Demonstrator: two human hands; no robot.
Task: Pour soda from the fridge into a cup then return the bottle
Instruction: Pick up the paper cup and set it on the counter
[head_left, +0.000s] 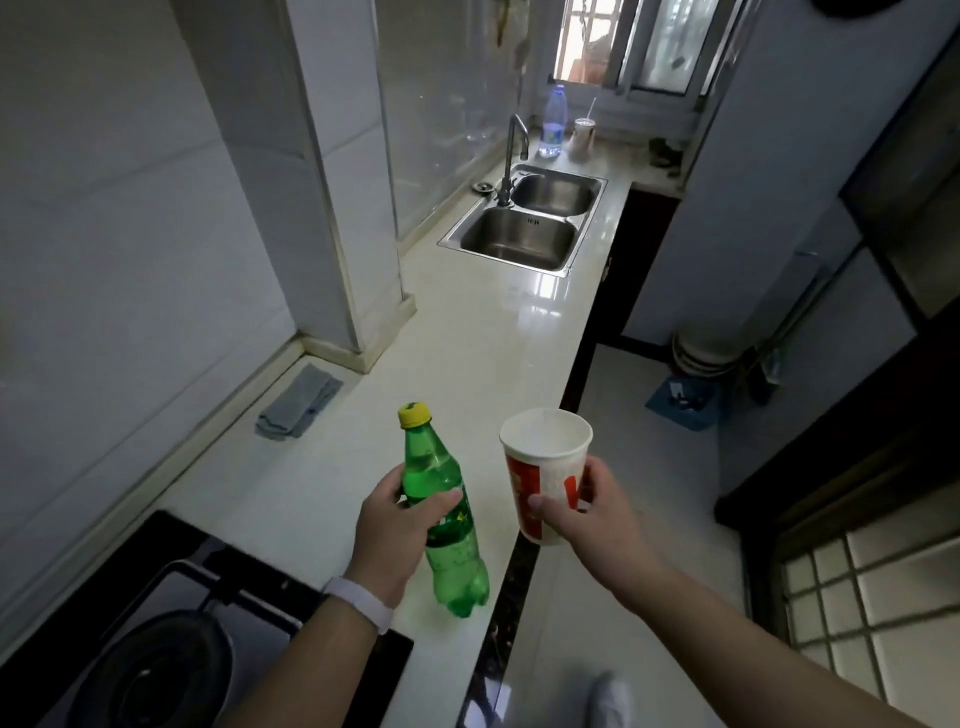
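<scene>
A green soda bottle (445, 519) with a yellow cap on stands near the front edge of the white counter (467, 353). My left hand (400, 525) is wrapped around its middle. My right hand (592, 519) holds a white paper cup (545, 467) with red print, lifted above the counter's edge just right of the bottle. The cup is upright and its inside looks white; I cannot tell whether liquid is in it.
A gas stove (171, 623) with a dark pan sits at the near left. A folded grey cloth (298, 400) lies by the wall. Farther along are a double steel sink (524, 223) with a tap, a water bottle (553, 122) and a cup with a straw (583, 137). A narrow floor aisle (649, 467) runs on the right.
</scene>
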